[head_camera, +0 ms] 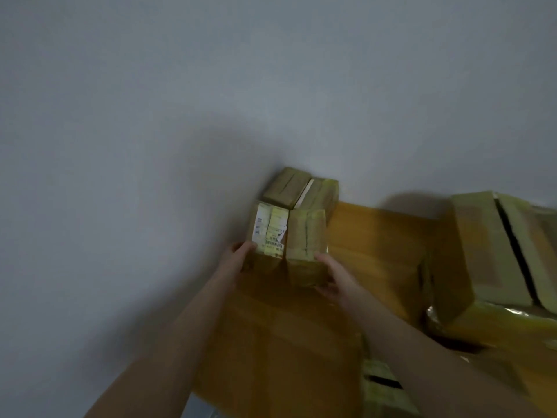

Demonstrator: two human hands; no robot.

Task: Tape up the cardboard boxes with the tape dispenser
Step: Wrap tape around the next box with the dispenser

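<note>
Both bare forearms reach up from the bottom edge toward a cluster of small cardboard boxes; the whole view is motion-blurred. At far left stands a plain grey wall (120, 116), and the cluster sits tight against it. The left hand (242, 255) curls its fingers round the near left corner of the labelled small box (269, 233), which carries a white and yellow shipping sticker on top. Touching it on the right is the plain small box (306, 236), gripped by the right hand (331, 277) with the thumb on its top edge and the fingers on its near face. Two more small boxes (286, 187) sit just behind this pair. All four rest on a large brown carton (376, 236). At far right lies a bigger box (479, 242) whose top flaps stand slightly apart
</note>
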